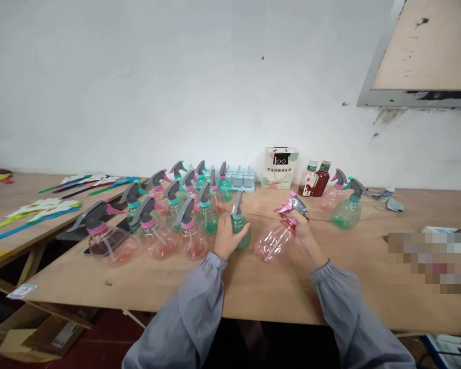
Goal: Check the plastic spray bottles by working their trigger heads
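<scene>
Handling step: behind the desk's (269, 302) front edge, the right hand (304, 234) grips a tilted pink bottle (272, 242); the left hand's (228, 239) grip on a green bottle (238, 224) is unclear; moving on calls for steadiness.

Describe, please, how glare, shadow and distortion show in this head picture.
Head view: bright reflections streak the pink spray bottle in the right hand; head view: the leftmost spray bottle looks stretched, probably by the wide lens; head view: dark shadow lies under the table, and blocky mosaic hides a patch at right.
</scene>
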Tool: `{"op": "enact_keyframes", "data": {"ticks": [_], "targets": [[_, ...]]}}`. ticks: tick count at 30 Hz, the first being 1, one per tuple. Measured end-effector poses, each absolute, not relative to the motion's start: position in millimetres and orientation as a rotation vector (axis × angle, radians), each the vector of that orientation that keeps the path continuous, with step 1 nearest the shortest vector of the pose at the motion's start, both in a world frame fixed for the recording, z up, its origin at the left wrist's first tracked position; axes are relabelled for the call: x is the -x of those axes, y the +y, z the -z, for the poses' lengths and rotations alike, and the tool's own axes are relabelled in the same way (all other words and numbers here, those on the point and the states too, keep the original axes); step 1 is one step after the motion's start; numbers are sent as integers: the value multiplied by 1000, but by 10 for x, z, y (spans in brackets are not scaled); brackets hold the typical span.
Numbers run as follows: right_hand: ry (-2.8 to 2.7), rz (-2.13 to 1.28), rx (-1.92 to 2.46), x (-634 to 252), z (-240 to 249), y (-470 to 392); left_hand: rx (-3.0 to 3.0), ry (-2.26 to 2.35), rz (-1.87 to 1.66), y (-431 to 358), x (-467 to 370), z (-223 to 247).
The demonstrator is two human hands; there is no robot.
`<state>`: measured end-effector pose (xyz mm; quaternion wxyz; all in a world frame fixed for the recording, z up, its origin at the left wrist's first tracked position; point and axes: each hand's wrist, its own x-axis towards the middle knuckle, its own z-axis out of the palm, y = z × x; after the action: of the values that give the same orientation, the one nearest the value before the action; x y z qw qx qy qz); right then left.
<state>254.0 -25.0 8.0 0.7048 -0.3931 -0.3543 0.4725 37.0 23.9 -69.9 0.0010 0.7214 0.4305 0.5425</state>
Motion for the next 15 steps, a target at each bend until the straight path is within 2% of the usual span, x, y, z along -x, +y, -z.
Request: {"op": "enact_keyframes", "data": {"ticks": [10, 15], "targets": [[-1007, -1123, 801, -2524, -17, -279, -2232, 1286, -1657, 245, -366, 657], [-889, -1051, 873, -2572, 17, -266, -2275, 1209, -1632, 244, -357, 654]]}}
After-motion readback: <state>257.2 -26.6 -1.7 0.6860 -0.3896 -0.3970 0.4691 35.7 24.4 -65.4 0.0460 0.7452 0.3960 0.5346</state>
